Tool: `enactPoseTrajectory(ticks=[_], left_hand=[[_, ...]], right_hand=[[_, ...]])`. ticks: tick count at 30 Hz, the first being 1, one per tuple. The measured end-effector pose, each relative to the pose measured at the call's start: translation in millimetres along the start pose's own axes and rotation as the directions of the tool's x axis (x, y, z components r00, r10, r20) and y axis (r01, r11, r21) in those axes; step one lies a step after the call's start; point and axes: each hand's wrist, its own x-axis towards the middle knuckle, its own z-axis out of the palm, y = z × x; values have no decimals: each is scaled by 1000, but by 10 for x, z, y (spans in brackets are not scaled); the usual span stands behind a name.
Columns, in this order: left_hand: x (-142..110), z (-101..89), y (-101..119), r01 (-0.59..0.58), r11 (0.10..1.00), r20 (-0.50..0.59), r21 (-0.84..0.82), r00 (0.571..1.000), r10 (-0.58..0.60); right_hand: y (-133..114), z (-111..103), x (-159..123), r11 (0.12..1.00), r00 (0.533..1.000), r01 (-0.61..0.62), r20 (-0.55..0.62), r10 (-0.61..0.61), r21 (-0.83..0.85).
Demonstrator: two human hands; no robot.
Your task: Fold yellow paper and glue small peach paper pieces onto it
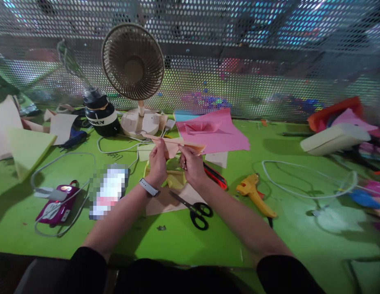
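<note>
Between my two hands is a folded piece of peach paper (171, 148), held up above the green table (131, 241). My left hand (158, 161) pinches its left part, thumb on top. The fingers of my right hand (191, 163) close on its right part. Below them lie a yellow paper piece (177, 180) and a flat peach sheet (162, 203). Black-handled scissors (194, 209) rest partly on that sheet, blades toward my hands. Right of my right hand is a red and black tool (216, 176), partly hidden by my wrist.
A yellow glue gun (256, 195) lies at right, near a looped white cable (306, 196). Pink paper (229, 134) is behind my hands. At left are a phone (108, 192), a purple power bank (57, 208), a black jar (101, 118) and a fan (133, 61). Perforated metal (254, 53) backs the table.
</note>
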Motion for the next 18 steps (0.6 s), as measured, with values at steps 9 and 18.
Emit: enactPoseTrajectory(ticks=[9, 18], left_hand=[[-31, -4, -8, 0, 999, -15, 51, 1000, 1], [-44, -4, -15, -65, 997, 129, 28, 990, 61]], right_hand=[[23, 2, 24, 1000, 1000, 2, 2, -2, 7], [-8, 2, 46, 999, 999, 38, 2, -38, -8]])
